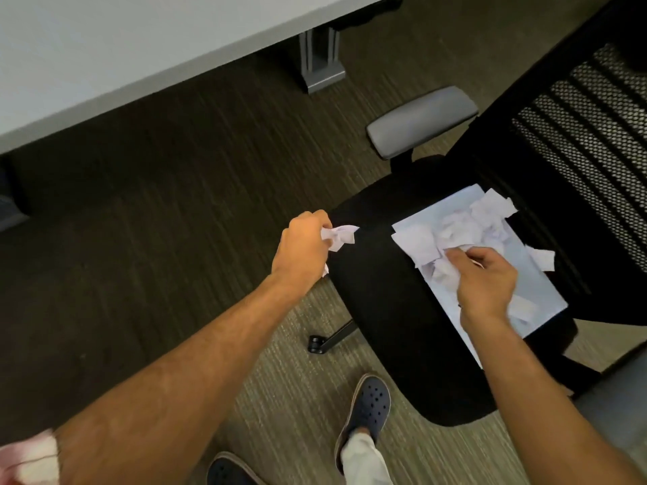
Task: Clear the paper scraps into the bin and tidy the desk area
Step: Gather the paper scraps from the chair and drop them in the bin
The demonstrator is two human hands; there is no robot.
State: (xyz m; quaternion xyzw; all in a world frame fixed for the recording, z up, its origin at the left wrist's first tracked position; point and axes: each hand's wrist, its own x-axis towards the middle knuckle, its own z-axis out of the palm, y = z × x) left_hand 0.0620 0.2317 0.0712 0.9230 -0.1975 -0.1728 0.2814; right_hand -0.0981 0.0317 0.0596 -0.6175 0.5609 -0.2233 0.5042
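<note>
- Overhead, looking down at a black chair (402, 344) on striped carpet (175, 204); mesh back at right, grey armrest (422, 120) at the far side.
- White sheet (539, 288) lies flat on the seat, toward the backrest.
- Scraps (483, 222) sit piled on the sheet's far end; a few spill over its edges onto the seat.
- Left hand (303, 248) hangs over the seat's left edge, fist clenched around a wad (341, 234) of torn paper; white bits stick out between the fingers and below the palm.
- Right hand (485, 280) is down on the sheet, fingers curled into the near side of the pile, pinching crumpled pieces; the grip itself is blurred.
- Desk (122, 47), pale grey, runs across the top left; its metal leg (320, 61) stands on the carpet beyond the chair.
- Two dark clogs (367, 411) show at the bottom, just left of the seat.
- Bin: nowhere in view.
</note>
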